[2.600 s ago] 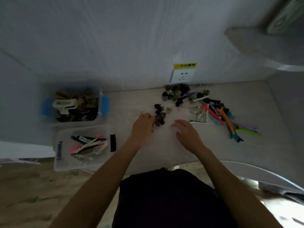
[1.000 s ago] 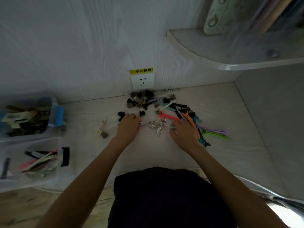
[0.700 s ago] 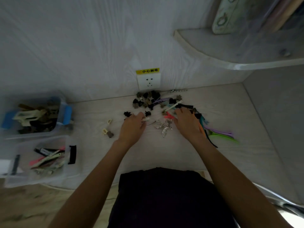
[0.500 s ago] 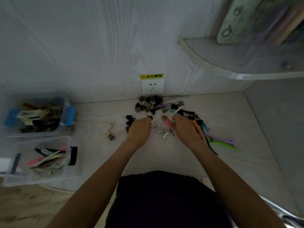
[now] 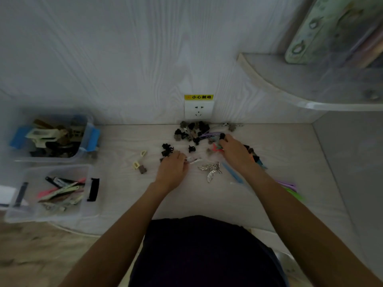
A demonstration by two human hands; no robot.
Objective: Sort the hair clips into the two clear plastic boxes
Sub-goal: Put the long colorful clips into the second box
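Loose hair clips lie on the pale table by the wall: a pile of small dark claw clips point(image 5: 192, 131), silver clips point(image 5: 210, 168), a blue long clip point(image 5: 233, 174), and purple and green long clips point(image 5: 288, 187). My left hand point(image 5: 173, 166) has its fingers curled and pinches a pale flat clip point(image 5: 193, 160). Over the coloured clips, my right hand point(image 5: 234, 152) pinches a red clip point(image 5: 216, 147) at its fingertips. At the left stand two clear boxes: the far box point(image 5: 84, 151), with blue latches, holds claw clips, and the near box point(image 5: 88, 212), with black latches, holds long flat clips.
Small cream and brown clips point(image 5: 138, 164) lie apart, left of my left hand. A wall socket point(image 5: 199, 110) with a yellow label sits behind the pile. A curved shelf point(image 5: 290, 83) juts out at the upper right. The table's front edge curves near my body.
Both hands have moved within the pile. My right hand has slid back towards the wall onto the red clip, uncovering the blue clip; my left hand has taken a pale clip beside the silver ones.
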